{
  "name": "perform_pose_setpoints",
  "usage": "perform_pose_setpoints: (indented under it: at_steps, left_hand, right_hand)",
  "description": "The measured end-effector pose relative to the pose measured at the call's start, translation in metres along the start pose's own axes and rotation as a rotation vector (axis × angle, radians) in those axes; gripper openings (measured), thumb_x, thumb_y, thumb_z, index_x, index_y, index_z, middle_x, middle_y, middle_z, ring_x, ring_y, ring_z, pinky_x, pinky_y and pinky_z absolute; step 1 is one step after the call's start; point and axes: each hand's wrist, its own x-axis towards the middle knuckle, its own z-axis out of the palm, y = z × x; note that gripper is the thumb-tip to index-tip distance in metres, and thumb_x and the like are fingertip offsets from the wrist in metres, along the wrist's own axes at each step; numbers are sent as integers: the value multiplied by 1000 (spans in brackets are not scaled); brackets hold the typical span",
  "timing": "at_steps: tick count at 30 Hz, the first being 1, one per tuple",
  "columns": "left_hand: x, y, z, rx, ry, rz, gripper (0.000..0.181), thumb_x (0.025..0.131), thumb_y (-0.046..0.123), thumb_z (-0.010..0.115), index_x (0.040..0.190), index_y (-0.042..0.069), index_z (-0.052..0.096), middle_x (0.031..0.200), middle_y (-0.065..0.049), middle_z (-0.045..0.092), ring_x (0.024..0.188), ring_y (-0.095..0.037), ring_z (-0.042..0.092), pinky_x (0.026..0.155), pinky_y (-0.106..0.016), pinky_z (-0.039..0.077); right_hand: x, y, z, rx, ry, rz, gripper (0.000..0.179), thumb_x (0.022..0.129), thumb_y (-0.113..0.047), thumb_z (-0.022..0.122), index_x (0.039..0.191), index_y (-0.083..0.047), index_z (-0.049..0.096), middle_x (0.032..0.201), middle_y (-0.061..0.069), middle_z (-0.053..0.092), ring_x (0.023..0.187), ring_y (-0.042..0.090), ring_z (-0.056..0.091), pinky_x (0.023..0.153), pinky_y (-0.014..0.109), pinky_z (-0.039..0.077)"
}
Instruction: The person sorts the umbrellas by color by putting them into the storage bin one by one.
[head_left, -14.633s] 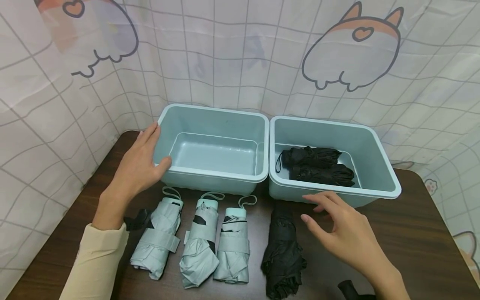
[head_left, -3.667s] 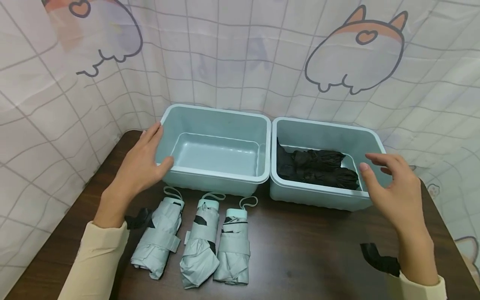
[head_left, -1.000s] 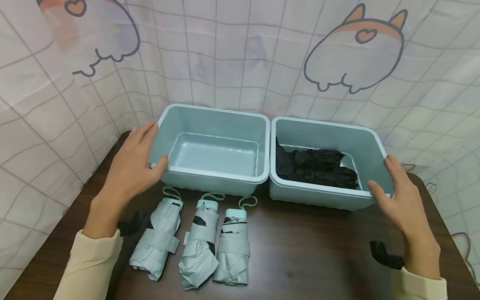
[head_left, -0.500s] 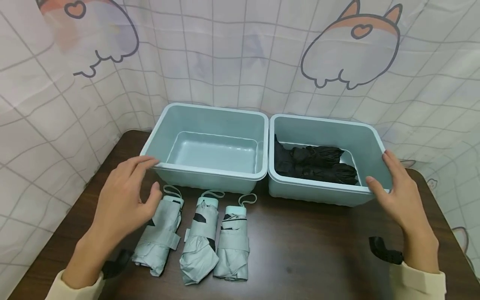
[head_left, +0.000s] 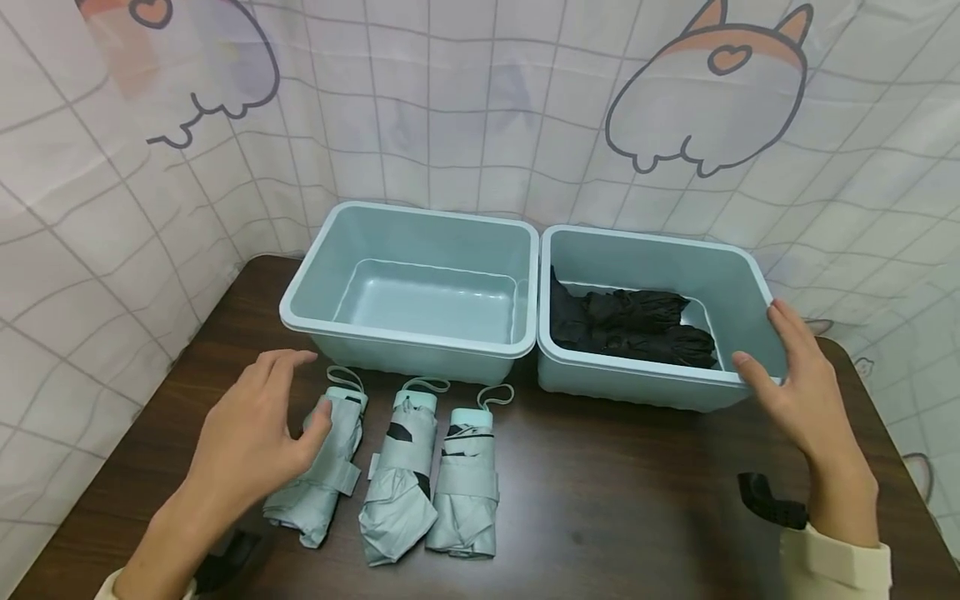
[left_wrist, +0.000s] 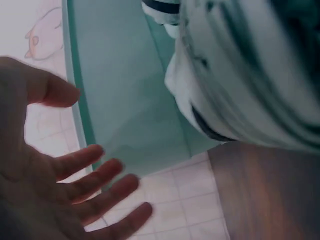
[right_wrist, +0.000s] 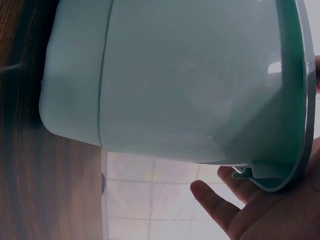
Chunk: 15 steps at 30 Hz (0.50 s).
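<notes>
Three pale mint folding umbrellas, the left one (head_left: 322, 467), middle one (head_left: 401, 483) and right one (head_left: 467, 492), lie side by side on the table, wrist loops toward the bins. My left hand (head_left: 247, 433) hovers by the left umbrella, fingers spread and thumb overlapping it in the head view; the left wrist view shows nothing in the hand. My right hand (head_left: 806, 396) rests at the right bin's (head_left: 645, 367) front right corner, relaxed fingers along the outside. Black folded umbrellas (head_left: 637, 329) lie together inside that bin, against its left wall.
A second light blue bin (head_left: 408, 340), with bare floor inside, stands against the right bin's left side. Both sit at the back of the dark wooden table (head_left: 600, 500), before a white checked curtain (head_left: 450, 108). Black straps hang at both wrists.
My left hand has left the left bin's rim and come down toward the left umbrella. Earlier, the black umbrella on the table went into the right bin; my right hand then settled on its corner.
</notes>
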Motion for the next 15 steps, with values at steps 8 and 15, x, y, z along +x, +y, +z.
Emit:
perform_pose_setpoints:
  at_steps: [8, 15]
  left_hand:
    - [-4, 1, 12, 35, -324, -128, 72, 96, 49, 69, 150, 5, 51, 140, -24, 61, 124, -46, 64, 77, -66, 58]
    - [-18, -3, 19, 11, -407, -217, 83, 95, 58, 67, 148, -1, 43, 133, -29, 62, 112, -47, 68, 69, -59, 56]
  right_hand:
    - [-4, 1, -3, -10, 9, 12, 77, 102, -30, 56, 167, -2, 27, 175, 25, 23, 149, 64, 31, 110, 88, 26]
    - [1, -4, 2, 19, 20, -3, 77, 101, -32, 60, 166, -3, 29, 174, 23, 26, 150, 63, 32, 109, 88, 28]
